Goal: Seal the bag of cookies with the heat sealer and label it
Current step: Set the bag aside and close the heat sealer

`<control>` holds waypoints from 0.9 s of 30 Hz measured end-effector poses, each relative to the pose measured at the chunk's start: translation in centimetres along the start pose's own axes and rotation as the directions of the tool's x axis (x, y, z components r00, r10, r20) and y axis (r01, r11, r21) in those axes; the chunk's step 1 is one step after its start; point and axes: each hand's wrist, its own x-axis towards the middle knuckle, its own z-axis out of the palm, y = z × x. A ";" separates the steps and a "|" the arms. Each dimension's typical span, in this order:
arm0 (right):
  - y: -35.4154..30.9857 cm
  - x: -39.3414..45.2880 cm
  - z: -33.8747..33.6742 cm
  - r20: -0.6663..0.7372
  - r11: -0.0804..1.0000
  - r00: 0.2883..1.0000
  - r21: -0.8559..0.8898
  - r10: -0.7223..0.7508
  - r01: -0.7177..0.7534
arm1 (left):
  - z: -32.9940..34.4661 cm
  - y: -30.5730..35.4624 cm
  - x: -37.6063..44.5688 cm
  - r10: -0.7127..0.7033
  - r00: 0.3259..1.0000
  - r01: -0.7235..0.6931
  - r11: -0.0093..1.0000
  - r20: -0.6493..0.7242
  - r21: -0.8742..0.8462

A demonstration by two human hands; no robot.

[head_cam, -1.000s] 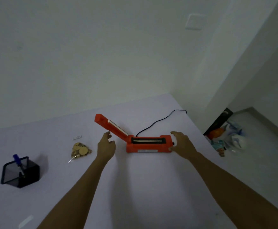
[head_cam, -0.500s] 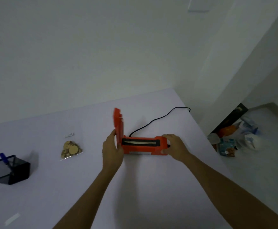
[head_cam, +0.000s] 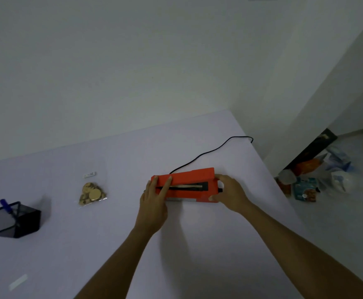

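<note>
The left hand point(head_cam: 153, 206) presses straight fingers point(head_cam: 166, 186) on the heat sealer point(head_cam: 189, 176); the right hand point(head_cam: 230, 194) grips its end.

The lid point(head_cam: 186, 175) of the sealer point(head_cam: 189, 194), raised a second ago, is now lowered almost flat over the base. The left hand point(head_cam: 153, 203), earlier beside the lid, now lays its fingers across the lid's left end.

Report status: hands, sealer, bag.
Left hand flat on lid of orange plastic heat sealer, right hand gripping its right end. Lid nearly closed, no bag inside. Clear plastic bag of cookies apart, left. Black cord behind, clear.
</note>
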 end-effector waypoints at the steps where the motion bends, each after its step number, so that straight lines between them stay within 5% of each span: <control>1: 0.0 0.2 0.1 -0.007 1.000 1.000 0.007 -0.005 0.005 | 0.1 -0.3 0.1 0.007 1.000 -0.007 1.000 -0.006 0.007; 13: -3.3 8.6 1.2 0.010 0.985 1.000 0.173 -0.009 0.008 | -1.1 -3.6 5.3 -0.099 0.991 0.099 0.995 -0.094 -0.004; 27: -6.3 16.9 2.6 0.011 0.992 0.999 0.122 -0.033 0.031 | -3.3 -6.9 12.0 -0.169 0.985 0.170 0.985 -0.045 0.021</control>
